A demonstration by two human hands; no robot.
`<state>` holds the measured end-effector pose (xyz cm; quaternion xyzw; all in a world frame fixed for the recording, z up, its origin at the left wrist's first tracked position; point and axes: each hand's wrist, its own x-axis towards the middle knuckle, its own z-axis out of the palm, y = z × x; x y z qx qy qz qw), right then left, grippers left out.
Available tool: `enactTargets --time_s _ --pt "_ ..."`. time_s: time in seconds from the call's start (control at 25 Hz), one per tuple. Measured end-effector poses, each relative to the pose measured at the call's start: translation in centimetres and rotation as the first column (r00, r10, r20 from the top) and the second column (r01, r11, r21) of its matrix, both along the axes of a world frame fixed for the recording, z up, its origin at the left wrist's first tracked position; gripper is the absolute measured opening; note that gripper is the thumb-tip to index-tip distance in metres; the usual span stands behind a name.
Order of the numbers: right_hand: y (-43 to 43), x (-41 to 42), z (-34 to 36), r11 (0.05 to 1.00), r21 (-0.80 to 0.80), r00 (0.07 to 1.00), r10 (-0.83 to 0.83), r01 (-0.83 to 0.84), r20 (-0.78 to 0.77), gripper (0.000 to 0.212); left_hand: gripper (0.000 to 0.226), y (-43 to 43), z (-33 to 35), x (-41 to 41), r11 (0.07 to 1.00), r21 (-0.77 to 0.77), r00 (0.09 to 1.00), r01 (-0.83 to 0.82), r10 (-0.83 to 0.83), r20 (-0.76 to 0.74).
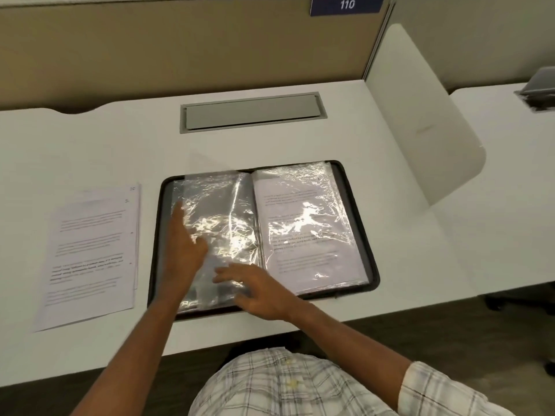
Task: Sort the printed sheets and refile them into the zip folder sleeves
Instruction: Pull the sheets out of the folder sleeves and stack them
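At the counter's (90, 145) left side, one loose stack of printed sheets (90, 250), face up, clear of both hands; just beside it, the open zip folder (374, 265), where the left hand (183, 247) lies with fingers straight on the crinkled, seemingly empty left sleeve (222, 211) and the right hand (255, 292) rests spread near its lower edge. Advisable: flatten this limp plastic and steady its mouth before fetching a sheet. Right sleeve (306, 223) holds a sheet; cable hatch (252, 114) behind and white divider (420, 130) far right obstruct nothing.
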<state>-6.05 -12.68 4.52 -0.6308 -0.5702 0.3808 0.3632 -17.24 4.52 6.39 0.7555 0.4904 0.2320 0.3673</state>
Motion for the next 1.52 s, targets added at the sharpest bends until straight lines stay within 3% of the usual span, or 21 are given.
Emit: enactTargets --time_s 0.12,0.2,0.28,0.4,0.56,0.72,0.88,1.08,1.24,1.32,1.4,1.52 --pt "-1.8 3.1 -2.2 0.979 0.053 0.944 -0.205 0.199 0.260 0.045 0.093 2.1 -1.6 -3.2 0.984 -0.129 0.991 -0.125 0.119 -0.058" --pt "-3.6 5.9 -4.1 0.947 0.107 0.820 -0.315 0.302 0.478 0.047 0.089 3.2 -2.6 -4.5 0.970 -0.206 0.992 -0.129 0.126 -0.031" --pt "-5.5 8.4 -5.7 0.919 0.089 0.710 -0.356 0.384 0.608 0.047 0.077 3.7 -3.6 -4.9 0.980 -0.185 0.997 -0.077 0.075 -0.019" --pt "-7.5 10.3 -6.5 0.901 -0.028 0.694 -0.313 0.432 0.648 0.065 0.059 3.8 -4.5 -4.6 0.996 -0.087 0.987 0.007 -0.021 -0.162" --pt "-7.9 10.2 -6.7 0.908 -0.038 0.666 -0.278 0.418 0.692 0.068 0.062 3.7 -5.1 -2.9 0.985 0.079 0.939 0.155 -0.122 -0.322" --pt "-6.8 11.5 -5.7 0.881 0.035 0.655 -0.376 0.471 0.656 0.048 0.046 0.7 -2.8 4.7 0.936 -0.026 0.918 0.351 -0.349 -0.187" --pt "-3.9 16.9 -4.4 0.891 0.122 0.653 -0.408 0.437 0.638 0.035 0.051 0.1 -2.9 14.3 0.855 0.031 0.829 0.517 -0.491 -0.269" --pt "0.9 24.4 -2.4 0.919 0.101 0.744 -0.369 0.380 0.557 0.047 0.067 1.4 -4.0 19.9 0.845 0.068 0.752 0.530 -0.432 -0.498" --pt "5.6 29.0 -2.0 0.963 0.135 0.767 -0.267 0.232 0.584 0.036 0.089 2.6 -4.0 20.2 0.884 0.067 0.806 0.463 -0.388 -0.447" --pt "8.6 30.5 -1.1 0.989 0.059 0.804 -0.147 0.138 0.576 0.030 0.098 3.4 -3.5 20.5 0.905 0.045 0.832 0.424 -0.369 -0.414" --pt "11.4 31.0 0.0 0.999 -0.034 0.838 0.027 -0.010 0.545 0.022 0.099 4.2 -2.8 20.8 0.887 0.021 0.787 0.461 -0.398 -0.470" --pt "14.9 31.9 0.7 0.969 -0.197 0.740 0.242 -0.150 0.628 0.024 0.085 6.0 -2.2 21.5 0.826 -0.022 0.662 0.563 -0.467 -0.587"
